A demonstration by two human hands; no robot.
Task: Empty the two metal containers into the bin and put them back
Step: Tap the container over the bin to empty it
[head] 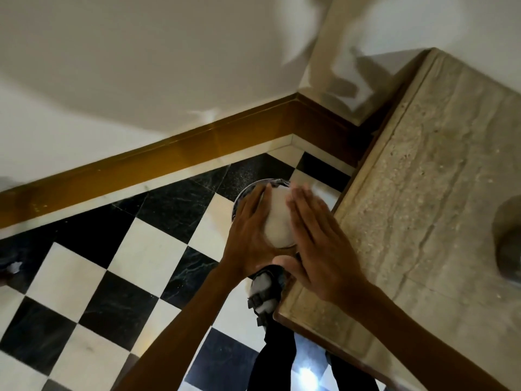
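Note:
I look down at a round metal container [277,224], pale and blurred, held between both hands above the floor. My left hand [248,235] wraps its left side. My right hand [315,241] lies with flat fingers against its right side, thumb underneath. Just behind the container a shiny curved metal rim [255,190] shows, which looks like the bin; most of it is hidden by my hands. A second grey round container [507,244] stands blurred on the stone counter [423,193] at the right edge.
The counter's edge runs right beside my right hand. Below is a black-and-white checkered floor [141,249] with a brown skirting board [169,162] and white walls meeting in a corner. My sandalled foot [265,289] stands under the hands.

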